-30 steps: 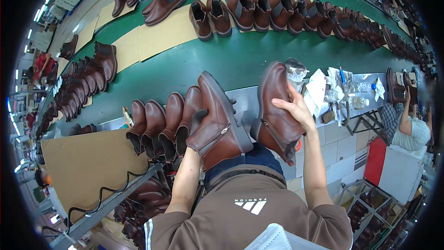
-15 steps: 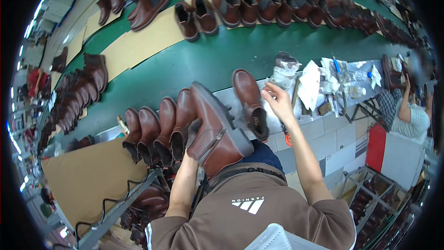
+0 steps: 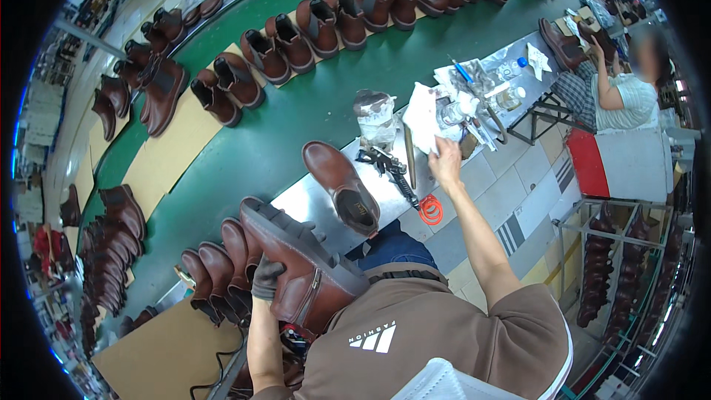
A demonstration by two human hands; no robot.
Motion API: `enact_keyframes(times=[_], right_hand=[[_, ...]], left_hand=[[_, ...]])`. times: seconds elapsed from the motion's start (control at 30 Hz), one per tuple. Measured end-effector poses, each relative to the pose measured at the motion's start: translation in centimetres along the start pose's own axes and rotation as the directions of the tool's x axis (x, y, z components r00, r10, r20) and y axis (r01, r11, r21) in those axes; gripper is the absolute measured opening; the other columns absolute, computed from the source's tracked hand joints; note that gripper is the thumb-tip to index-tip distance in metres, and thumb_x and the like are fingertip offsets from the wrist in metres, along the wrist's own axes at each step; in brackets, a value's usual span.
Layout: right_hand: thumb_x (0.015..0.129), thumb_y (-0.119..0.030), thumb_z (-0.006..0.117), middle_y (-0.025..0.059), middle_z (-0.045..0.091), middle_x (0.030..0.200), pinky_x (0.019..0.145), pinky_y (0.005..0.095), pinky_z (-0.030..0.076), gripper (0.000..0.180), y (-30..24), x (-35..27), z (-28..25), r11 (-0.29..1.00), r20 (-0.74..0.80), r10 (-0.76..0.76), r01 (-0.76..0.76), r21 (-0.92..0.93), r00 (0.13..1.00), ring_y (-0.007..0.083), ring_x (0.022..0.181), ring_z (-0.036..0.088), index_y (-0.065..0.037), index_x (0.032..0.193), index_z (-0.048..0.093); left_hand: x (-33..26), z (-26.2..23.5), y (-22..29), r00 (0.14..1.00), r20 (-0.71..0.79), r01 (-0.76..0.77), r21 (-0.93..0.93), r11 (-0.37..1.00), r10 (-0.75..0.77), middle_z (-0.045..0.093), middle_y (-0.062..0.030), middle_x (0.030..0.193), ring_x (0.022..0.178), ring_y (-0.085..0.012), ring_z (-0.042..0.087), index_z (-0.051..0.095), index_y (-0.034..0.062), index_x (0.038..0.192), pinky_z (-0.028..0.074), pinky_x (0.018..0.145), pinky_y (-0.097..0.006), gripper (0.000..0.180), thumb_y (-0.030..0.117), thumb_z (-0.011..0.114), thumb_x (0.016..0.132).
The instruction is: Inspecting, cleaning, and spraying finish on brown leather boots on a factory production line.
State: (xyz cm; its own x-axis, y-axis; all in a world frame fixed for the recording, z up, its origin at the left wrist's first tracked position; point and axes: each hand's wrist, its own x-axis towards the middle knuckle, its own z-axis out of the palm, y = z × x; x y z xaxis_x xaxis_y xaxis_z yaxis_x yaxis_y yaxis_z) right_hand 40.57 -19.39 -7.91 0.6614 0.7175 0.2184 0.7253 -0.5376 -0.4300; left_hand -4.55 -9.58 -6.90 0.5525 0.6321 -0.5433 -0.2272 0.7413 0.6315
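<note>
My left hand [image 3: 266,280], in a dark grey glove, grips a brown leather ankle boot [image 3: 300,281] by its shaft. The boot lies on its side, its chunky sole facing up and right and its side zip showing. My bare right hand [image 3: 446,164] is stretched out to the right, its fingertips closed at the lower edge of a crumpled white cloth [image 3: 424,115]. Between my hands, a second brown boot [image 3: 342,189] stands on the metal ledge [image 3: 292,204], toe pointing away. Beside it lies a black tool [image 3: 392,170] with a coiled orange hose [image 3: 431,210].
Several brown boots [image 3: 215,270] stand close at my left, above a cardboard sheet [image 3: 163,348]. Rows of boots [image 3: 322,26] line the green belt [image 3: 311,107]. A wrapped container [image 3: 375,115] and bottles [image 3: 511,96] sit on the ledge. A co-worker [image 3: 622,81] sits at far right.
My view has swung to the right. My right hand has gone from beside the standing boot to the white cloth. The left hand still holds its boot.
</note>
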Motion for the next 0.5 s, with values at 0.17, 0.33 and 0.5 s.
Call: enact_keyframes(times=[0.17,0.33,0.5], right_hand=[[0.069,-0.012,0.064,0.014,0.061,0.095,0.083,0.0418,0.044,0.034,1.3,-0.8,-3.7,0.955,0.159,-0.095,0.044,0.293,0.983,0.0323,0.092,0.053,-0.008,0.103,0.066],[0.073,-0.013,0.064,0.0127,0.062,0.094,0.082,0.0421,0.045,0.02,9.6,3.0,-5.5,0.977,-0.109,0.194,-0.202,-0.069,0.975,0.0307,0.093,0.055,-0.003,0.091,0.065],[0.071,-0.012,0.067,0.014,0.059,0.095,0.08,0.0422,0.047,0.024,11.0,5.8,-3.6,0.945,0.061,0.118,-0.093,-0.313,0.991,0.0316,0.095,0.054,-0.002,0.092,0.063]], left_hand=[[-1.9,9.3,7.6,0.952,0.307,-0.008,0.041,0.999,-0.005,0.034,-0.0157,0.143,0.13,-0.0352,0.035,0.024,0.0052,0.142,0.031,0.107,-0.045,0.1,0.022,0.079,0.06],[-3.2,13.0,7.5,0.975,0.221,-0.004,-0.132,0.991,0.033,0.044,-0.0117,0.131,0.123,-0.0357,0.042,0.028,0.0127,0.141,0.039,0.1,-0.054,0.098,0.027,0.079,0.059],[-3.4,14.6,6.4,0.987,0.096,-0.115,-0.137,0.984,0.129,0.054,-0.0103,0.116,0.117,-0.034,0.047,0.028,0.0158,0.141,0.041,0.095,-0.06,0.088,0.036,0.073,0.068]])
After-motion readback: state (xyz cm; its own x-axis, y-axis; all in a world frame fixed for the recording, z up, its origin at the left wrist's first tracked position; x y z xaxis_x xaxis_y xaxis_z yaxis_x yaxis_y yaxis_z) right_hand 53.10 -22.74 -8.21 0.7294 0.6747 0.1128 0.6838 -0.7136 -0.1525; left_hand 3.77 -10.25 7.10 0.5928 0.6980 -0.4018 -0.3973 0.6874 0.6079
